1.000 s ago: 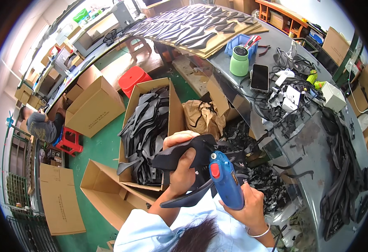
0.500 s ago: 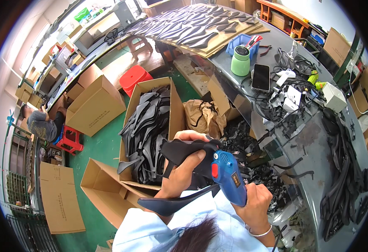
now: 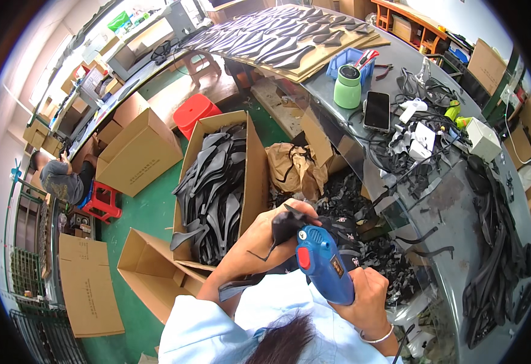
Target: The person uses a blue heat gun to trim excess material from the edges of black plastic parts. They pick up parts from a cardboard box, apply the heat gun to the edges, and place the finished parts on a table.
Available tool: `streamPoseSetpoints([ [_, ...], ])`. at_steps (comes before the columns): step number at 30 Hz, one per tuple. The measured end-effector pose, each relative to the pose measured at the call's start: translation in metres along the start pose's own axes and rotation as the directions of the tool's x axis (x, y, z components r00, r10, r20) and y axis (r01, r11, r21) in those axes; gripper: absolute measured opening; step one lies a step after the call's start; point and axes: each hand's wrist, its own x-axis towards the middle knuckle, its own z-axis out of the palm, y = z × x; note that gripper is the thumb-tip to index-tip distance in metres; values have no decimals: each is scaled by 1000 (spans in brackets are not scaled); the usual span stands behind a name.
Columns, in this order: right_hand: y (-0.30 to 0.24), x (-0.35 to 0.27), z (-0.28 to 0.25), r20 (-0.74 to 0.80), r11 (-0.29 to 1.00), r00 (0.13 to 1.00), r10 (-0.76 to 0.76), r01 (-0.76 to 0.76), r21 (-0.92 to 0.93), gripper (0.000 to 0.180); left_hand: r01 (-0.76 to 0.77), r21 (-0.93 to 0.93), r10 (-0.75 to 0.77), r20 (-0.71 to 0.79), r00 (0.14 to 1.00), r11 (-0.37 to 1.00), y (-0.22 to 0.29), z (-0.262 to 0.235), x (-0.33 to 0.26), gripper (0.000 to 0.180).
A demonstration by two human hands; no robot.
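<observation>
In my right hand (image 3: 367, 298) is a blue handheld power tool (image 3: 328, 267) with a red button, its cord hanging below my wrist. The tool's front end meets a black flexible piece (image 3: 285, 225), which my left hand (image 3: 264, 238) grips with fingers bent around its far side. A thin black strip dangles from this piece beside my left palm. The working tip of the tool is hidden behind its body and the piece. Beyond my left hand stands a cardboard box (image 3: 256, 158) filled with curved black pieces (image 3: 214, 182).
Black scraps (image 3: 353, 203) lie below my hands, beside a crumpled brown paper bag (image 3: 295, 170). The grey table (image 3: 426, 197) at right holds a green bottle (image 3: 347, 88), a phone (image 3: 376, 111) and black strips. Another person (image 3: 65, 179) sits at far left near a red stool (image 3: 103, 203).
My left hand has shifted its hold and turned the black piece, which now shows a smaller part beside the tool. The tool has moved slightly to the left and down.
</observation>
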Motion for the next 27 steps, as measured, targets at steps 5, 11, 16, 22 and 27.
streamPoseSetpoints([
  [5, 6, -3, -3, -23, 1000, 1000, 10, -10, 27, 35, -153, 324, 70, 252, 965, 934, 3, -10, 8, 31],
  [11, 14, 6, -1, -94, 952, 971, 221, -194, 237, 42, 260, 92, -269, 517, 813, 961, 19, 19, 8, 46],
  [16, 22, 21, -17, 39, 741, 898, 439, -386, 550, 36, 475, -508, -207, 496, 843, 719, -32, 42, -7, 50],
  [22, 28, 23, -16, -63, 559, 756, 652, -422, 714, 37, 291, -677, -196, 216, 956, 676, -51, 87, -21, 57],
  [27, 21, 15, 1, -159, 780, 829, 536, -415, 468, 46, -161, -835, -185, -297, 937, 526, -33, 86, -5, 47],
])
